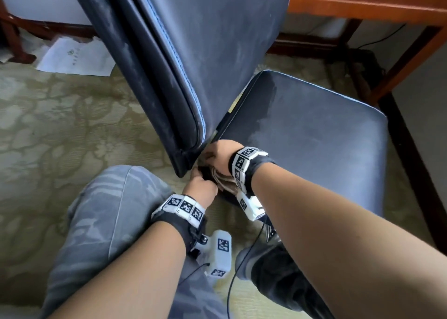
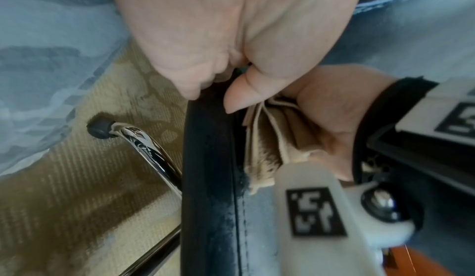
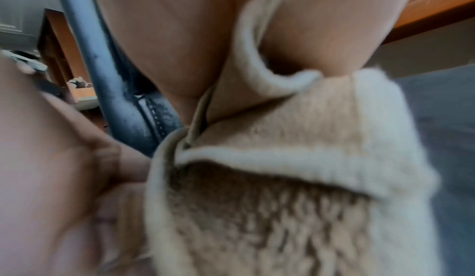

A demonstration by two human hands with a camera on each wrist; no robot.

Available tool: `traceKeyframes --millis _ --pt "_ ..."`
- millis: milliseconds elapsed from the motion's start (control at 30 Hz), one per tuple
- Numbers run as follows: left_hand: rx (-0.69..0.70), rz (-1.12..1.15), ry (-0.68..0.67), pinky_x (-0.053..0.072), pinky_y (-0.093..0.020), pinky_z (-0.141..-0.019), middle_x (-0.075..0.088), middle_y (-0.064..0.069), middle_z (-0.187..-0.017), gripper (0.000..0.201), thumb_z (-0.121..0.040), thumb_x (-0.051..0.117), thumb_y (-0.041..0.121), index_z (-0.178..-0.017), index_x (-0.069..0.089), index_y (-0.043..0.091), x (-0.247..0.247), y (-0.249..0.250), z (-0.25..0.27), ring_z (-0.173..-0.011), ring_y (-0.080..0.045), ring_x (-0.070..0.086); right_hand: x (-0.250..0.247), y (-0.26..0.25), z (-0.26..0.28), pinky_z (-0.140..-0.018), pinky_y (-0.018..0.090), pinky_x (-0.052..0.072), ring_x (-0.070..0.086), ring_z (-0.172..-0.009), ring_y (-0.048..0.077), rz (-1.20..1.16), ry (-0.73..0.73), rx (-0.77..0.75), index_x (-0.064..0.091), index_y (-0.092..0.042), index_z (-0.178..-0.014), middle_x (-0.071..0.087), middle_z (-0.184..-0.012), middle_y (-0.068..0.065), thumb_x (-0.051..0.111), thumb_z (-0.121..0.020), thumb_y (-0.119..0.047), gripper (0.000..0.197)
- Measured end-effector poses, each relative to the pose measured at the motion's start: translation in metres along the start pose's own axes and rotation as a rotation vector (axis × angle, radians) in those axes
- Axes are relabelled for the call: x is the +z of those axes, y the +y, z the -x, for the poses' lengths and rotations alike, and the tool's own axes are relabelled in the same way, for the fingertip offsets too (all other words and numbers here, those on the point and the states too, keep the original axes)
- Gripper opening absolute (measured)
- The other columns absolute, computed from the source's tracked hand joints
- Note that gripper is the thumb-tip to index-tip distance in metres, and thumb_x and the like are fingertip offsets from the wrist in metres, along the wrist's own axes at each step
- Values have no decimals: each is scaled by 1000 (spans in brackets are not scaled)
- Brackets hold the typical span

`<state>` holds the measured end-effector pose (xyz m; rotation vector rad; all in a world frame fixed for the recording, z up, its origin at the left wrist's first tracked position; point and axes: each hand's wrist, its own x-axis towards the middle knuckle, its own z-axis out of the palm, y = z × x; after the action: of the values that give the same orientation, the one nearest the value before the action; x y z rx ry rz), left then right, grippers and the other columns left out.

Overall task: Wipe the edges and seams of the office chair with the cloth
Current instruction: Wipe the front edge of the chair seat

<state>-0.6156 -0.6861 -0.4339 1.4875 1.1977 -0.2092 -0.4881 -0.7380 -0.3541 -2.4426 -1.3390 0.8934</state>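
The chair [image 1: 242, 64] stands on a patterned carpet [image 1: 48, 125] beside a wooden desk [image 1: 362, 6], its blue backrest [image 1: 193, 40] tilted over the blue seat [image 1: 314, 134]; both surfaces carry pale dusty streaks. The person crouches at the seat's near corner, one knee in grey patterned trousers [image 1: 106, 209] on the left. Both hands meet at the point where the backrest's lower corner comes down to the seat edge. The right hand [image 1: 221, 155] is curled round a folded beige cloth [image 1: 223, 178], which is bunched in the palm with its layered folds showing below the wrist; the cloth lies against the seat's side edge at that junction. In the left wrist view the cloth [image 2: 267, 148] sits just beside the dark piping of the seat edge [image 2: 208, 168], with a grey dust smear on the upholstery directly below it. The left hand [image 1: 200, 188] grips this dark edge just beside the cloth, thumb on one side and fingers curled on the other, as the left wrist view shows. A chrome leg [image 2: 151, 154] with a black foot rests on the carpet beneath. Both wrists wear marker bands. White paper [image 1: 75, 57] lies on the carpet behind the backrest.
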Motion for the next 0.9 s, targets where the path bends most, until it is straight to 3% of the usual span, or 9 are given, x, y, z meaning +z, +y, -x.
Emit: traceKeyframes --millis 67,133,233,267,333,433,700,800,900 --pt "-1 78 15 55 -66 -97 70 -20 -119 98 -57 54 14 -146 36 50 1 -7 -22 -109 -48 68 8 -4 -2 -89 31 55 66 -98 20 9 1 6 75 -35 -109 72 -106 -8 63 -93 -26 22" --pt "-8 147 41 55 -70 -93 71 -23 -115 97 -55 51 11 -143 43 49 2 -10 -33 -106 -50 69 14 -7 -3 -89 34 57 68 -95 19 -5 -43 -23 75 -38 -108 72 -103 -10 62 -92 -23 26" --pt "3 233 66 55 -68 -96 73 -15 -118 91 -54 47 8 -134 52 52 5 -15 -35 -109 -46 69 2 0 3 -84 26 50 65 -94 12 -59 -70 -36 76 -38 -110 69 -99 -14 67 -92 -28 22" --pt "1 255 74 52 -63 -104 70 -9 -131 92 -59 46 5 -138 49 51 4 -7 -18 -122 -42 65 -3 7 4 -84 23 48 64 -92 9 -86 -42 -28 76 -36 -110 69 -98 -15 68 -91 -30 21" --pt "-5 298 46 34 -43 -123 48 2 -159 93 -79 39 -11 -160 34 33 0 13 13 -148 -26 43 -9 23 6 -83 20 47 63 -89 5 -179 112 54 75 -37 -110 69 -95 -20 65 -93 -30 20" --pt "-40 354 6 17 -25 -123 33 3 -168 84 -92 23 -23 -166 20 15 -5 23 25 -156 -14 26 -10 38 3 -81 15 40 63 -93 6 -225 257 142 72 -31 -119 65 -95 -19 58 -99 -19 27" --pt "-41 410 88 36 -40 -123 58 12 -148 80 -87 40 -10 -157 44 27 -3 8 -3 -143 -15 48 5 3 -14 -93 28 50 63 -101 15 6 68 -73 76 -28 -112 72 -109 -7 60 -98 -26 21" --pt "-6 289 64 36 -44 -123 54 8 -154 77 -83 41 4 -158 43 24 -8 10 -8 -146 -23 46 3 14 -26 -90 26 48 61 -105 17 74 167 33 71 -35 -118 67 -111 -7 59 -97 -31 25" --pt "3 176 51 40 -47 -119 52 5 -154 77 -82 41 12 -157 42 31 -10 10 -16 -142 -30 48 5 20 -35 -90 33 51 60 -112 27 173 249 135 67 -29 -122 63 -120 3 54 -99 -30 26"
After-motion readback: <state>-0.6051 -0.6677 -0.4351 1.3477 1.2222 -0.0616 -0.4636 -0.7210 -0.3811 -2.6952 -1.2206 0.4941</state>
